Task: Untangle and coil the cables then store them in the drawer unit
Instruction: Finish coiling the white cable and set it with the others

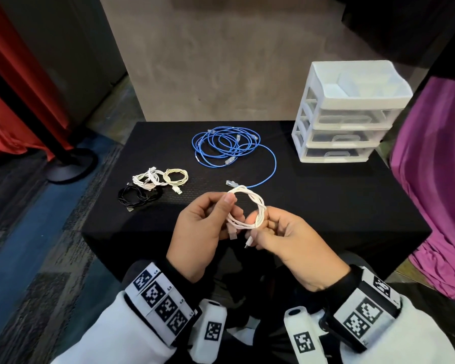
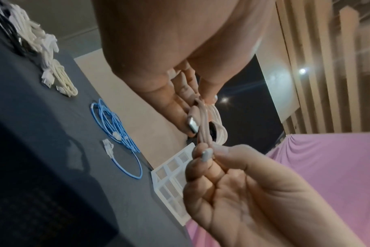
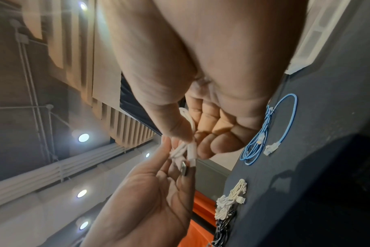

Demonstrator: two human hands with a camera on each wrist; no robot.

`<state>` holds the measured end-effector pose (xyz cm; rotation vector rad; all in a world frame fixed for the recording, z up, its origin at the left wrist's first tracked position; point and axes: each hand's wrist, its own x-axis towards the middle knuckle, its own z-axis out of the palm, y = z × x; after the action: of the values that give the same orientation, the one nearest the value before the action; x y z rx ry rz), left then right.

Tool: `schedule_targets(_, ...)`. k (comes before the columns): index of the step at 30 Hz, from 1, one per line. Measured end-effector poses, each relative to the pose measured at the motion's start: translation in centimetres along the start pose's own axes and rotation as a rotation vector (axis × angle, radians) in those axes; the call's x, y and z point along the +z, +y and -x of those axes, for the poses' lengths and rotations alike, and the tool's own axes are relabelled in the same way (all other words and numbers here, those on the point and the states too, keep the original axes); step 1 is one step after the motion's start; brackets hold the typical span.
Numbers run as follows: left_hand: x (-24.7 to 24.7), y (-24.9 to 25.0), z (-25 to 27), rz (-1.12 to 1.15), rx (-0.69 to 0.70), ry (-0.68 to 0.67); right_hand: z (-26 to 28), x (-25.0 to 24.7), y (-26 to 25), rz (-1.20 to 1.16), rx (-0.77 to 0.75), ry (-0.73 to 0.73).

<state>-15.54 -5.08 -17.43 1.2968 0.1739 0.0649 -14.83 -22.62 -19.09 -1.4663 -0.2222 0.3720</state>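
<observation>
Both hands hold a small white cable coil [image 1: 250, 210] above the near part of the black table [image 1: 326, 206]. My left hand [image 1: 233, 208] pinches the coil's left side between thumb and fingers, and its USB plug [image 2: 192, 125] hangs below those fingers. My right hand [image 1: 255, 227] pinches the coil's right side and the small end plug [image 1: 248, 241]. A tangled blue network cable [image 1: 226, 145] lies mid-table, one end trailing toward my hands. The white drawer unit [image 1: 347, 114] stands at the back right with its drawers closed.
Three small coils lie left of my hands: white [image 1: 147, 178], cream [image 1: 175, 176] and black [image 1: 137, 197]. A purple cloth [image 1: 436, 179] hangs at the table's right edge. A red curtain and a black stand base [image 1: 69, 166] are on the floor to the left.
</observation>
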Motion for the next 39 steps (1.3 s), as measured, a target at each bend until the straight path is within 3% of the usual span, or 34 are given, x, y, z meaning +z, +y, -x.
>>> schedule_targets(9, -0.2, 0.2, -0.1, -0.016, 0.008, -0.010, -0.7, -0.4, -0.4, 0.086, -0.014, 0.100)
schedule_targets(17, -0.9, -0.6, -0.3, 0.090, -0.131, -0.005, -0.6, -0.2, -0.1, 0.117, -0.049, -0.012)
schedule_targets(28, -2.5, -0.5, -0.9, 0.067, -0.193, -0.088, -1.3, -0.3, 1.4, 0.094, -0.010, 0.072)
schedule_targets(33, -3.1, -0.5, -1.3, 0.012, -0.176, -0.084, -1.5, -0.4, 1.5, 0.101, 0.001, 0.036)
schedule_targets(36, -3.5, -0.8, -2.0, -0.027, -0.160, -0.040, -2.2, -0.6, 1.7, 0.113, 0.043, -0.020)
schedule_targets(39, -4.8, -1.3, -3.8, -0.101, -0.117, 0.088, -3.8, -1.1, 2.2, 0.212, 0.081, -0.014)
